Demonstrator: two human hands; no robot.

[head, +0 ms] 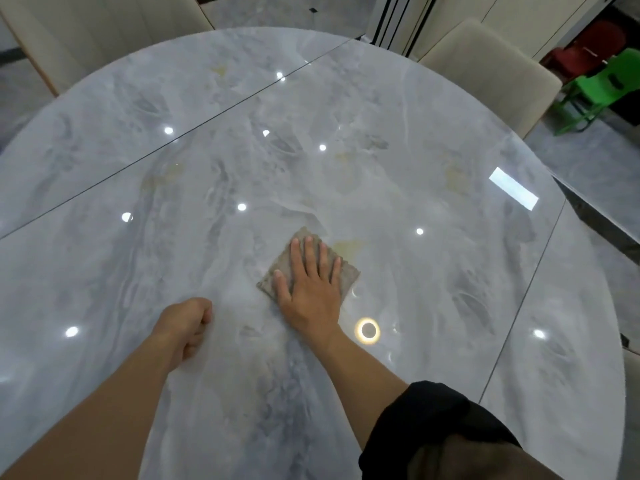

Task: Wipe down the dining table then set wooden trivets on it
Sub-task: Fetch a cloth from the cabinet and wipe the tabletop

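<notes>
The right hand (311, 289) pressed the cloth (308, 268) flat mid-table (346, 116), fingers spread. The left hand (187, 327) rested nearby, fingers curled, empty.

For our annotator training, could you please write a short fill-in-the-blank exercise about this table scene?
1. The right hand presses flat on a ____ lying on the table.
2. The left hand, its fingers curled, holds ____.
3. Next to the red chair stands a plastic chair coloured ____.
Missing words: cloth; nothing; green.
</notes>
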